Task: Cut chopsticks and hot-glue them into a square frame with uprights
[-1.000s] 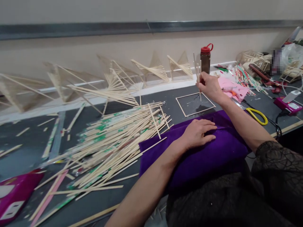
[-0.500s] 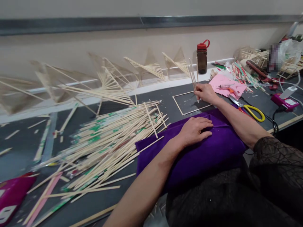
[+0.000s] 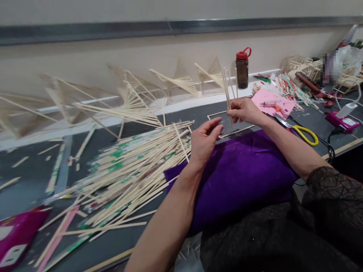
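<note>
My right hand (image 3: 244, 110) grips several thin wooden sticks (image 3: 227, 90), held nearly upright above the table. My left hand (image 3: 205, 139) is raised a little to the left of them, its thumb and fingers apart and nothing visible between them. Partly behind both hands, a rectangular stick frame (image 3: 241, 131) lies flat on the dark table. A folded purple cloth (image 3: 241, 177) is spread at the table's front edge beneath my forearms. Left of my left hand is a big pile of loose wooden sticks (image 3: 136, 166) on green-printed plastic wrapping.
Twisted stick models (image 3: 181, 83) stand along the wall. A red-lidded bottle (image 3: 242, 71) stands behind my right hand. To the right lie pink paper (image 3: 262, 99), yellow-handled scissors (image 3: 304, 135) and a magenta power strip (image 3: 342, 122). Another magenta object (image 3: 25, 234) is at the lower left.
My left hand has lifted off the purple cloth and moved up and left toward the sticks. My right hand has shifted slightly left, and its sticks now stand at a different tilt.
</note>
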Motion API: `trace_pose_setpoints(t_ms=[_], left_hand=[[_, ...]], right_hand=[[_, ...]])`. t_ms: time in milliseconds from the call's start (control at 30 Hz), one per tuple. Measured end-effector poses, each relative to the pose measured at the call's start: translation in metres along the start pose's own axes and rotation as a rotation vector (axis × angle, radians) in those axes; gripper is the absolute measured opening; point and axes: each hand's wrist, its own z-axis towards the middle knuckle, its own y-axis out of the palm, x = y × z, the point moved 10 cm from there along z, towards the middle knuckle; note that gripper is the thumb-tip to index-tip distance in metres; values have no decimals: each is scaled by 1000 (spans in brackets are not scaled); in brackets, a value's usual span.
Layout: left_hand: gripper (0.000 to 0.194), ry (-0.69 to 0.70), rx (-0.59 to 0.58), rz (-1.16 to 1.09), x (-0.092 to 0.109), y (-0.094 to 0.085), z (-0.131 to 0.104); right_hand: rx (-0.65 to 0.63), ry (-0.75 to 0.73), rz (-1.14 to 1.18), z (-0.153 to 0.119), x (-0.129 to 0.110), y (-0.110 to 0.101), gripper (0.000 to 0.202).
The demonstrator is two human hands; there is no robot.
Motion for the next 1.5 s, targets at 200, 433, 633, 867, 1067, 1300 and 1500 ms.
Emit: trace_pose_setpoints(t_ms=[200, 433, 633, 867, 1067, 1300, 1500], left_hand=[[49, -130, 88, -360, -13, -22, 14], [46, -133, 64, -374, -9, -23, 13], [39, -129, 32, -285, -8, -22, 13], [29, -43, 3, -133, 7, -18, 12], [24, -21, -34, -65, 16, -10, 16], [24, -31, -82, -24, 20, -11, 16], [16, -83, -98, 28, 17, -5, 2]], right_hand=[[-320, 25, 86, -23, -21, 57, 16], [-452, 43, -37, -31, -13, 76, 16], [-467, 36, -94, -32, -16, 76, 18], [-441, 4, -47, -30, -23, 65, 11], [-410, 34, -38, -31, -26, 54, 11], [-401, -4, -28, -29, -27, 56, 10], [-402, -70, -149, -39, -27, 59, 15]])
